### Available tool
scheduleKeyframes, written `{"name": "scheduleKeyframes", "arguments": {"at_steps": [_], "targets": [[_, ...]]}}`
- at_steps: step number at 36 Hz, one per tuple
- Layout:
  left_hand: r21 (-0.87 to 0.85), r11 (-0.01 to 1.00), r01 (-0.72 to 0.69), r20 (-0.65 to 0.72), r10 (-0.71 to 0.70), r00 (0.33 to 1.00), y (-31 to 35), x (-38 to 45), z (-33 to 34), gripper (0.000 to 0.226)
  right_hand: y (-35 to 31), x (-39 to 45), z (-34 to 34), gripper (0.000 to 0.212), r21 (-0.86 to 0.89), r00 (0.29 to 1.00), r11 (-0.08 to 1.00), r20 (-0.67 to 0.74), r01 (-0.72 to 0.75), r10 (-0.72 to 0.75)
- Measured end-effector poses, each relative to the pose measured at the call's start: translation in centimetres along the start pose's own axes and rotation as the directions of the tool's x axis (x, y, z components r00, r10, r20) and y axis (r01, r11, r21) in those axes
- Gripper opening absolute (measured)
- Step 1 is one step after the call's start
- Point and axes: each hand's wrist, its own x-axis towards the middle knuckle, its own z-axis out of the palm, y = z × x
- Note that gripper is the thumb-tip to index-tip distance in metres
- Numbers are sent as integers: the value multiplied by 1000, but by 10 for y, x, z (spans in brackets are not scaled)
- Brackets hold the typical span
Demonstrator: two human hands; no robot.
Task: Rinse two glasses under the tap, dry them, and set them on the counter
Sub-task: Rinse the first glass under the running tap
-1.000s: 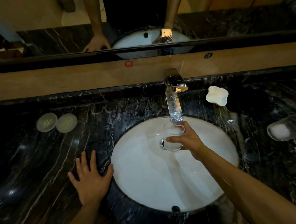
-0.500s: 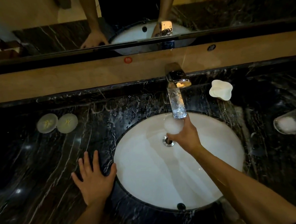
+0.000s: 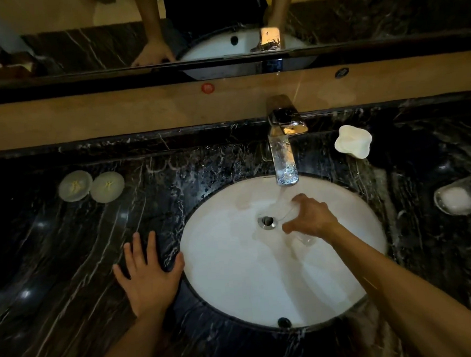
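Now the right hand [image 3: 310,219] grips the glass [image 3: 292,216] tipped under the tap [image 3: 284,158] stream to flush it; left hand [image 3: 148,277] lies flat, fingers spread, bracing on the counter [image 3: 69,271].

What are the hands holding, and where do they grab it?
The right hand grips a clear glass around its side, tipped over the sink. The left hand holds nothing; it rests flat on the counter.

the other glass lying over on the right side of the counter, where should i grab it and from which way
Judging by its pose, grip the second glass round its side wall near the middle, coming down from above with the right hand once that is free. It seems to lie on its side on the counter, one round end facing the sink, so a wrap across the barrel looks easiest.
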Motion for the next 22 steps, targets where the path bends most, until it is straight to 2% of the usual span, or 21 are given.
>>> {"name": "scheduleKeyframes", "arguments": {"at_steps": [3, 8, 11, 15, 19, 22], "targets": [[-6, 1000, -4, 0, 4, 1000, 0, 0, -1, 85, 6, 2, -1, 88, -90, 996, 996, 86, -29, 37], [-3, 1000, -7, 6, 7, 1000, 0, 0, -1, 85, 10, -2, -8, 73, -264, 979, 964, 187, -27, 78], [-3, 1000, -8, 0, 8, 1000, 0, 0, -1, 84, 13, 2, -11, 77, -365, 956, 931, 265, -20, 124], [-9, 1000, -11, 3, 11, 1000, -1, 0, -2, 85, 21, 13, -11, 76, -462, 940, 885, 275, -56, 203], [-12, 1000, -7, 7, 7, 1000, 0, 0, -2, 86, 18, 15, -13, 74, -447, 948, 893, 259, -53, 187], [-18, 1000, -11, 0, 11, 1000, -1, 1, -2, 86, 9, 6, -18, 74, -317, 970, 948, 232, -1, 79]]}}
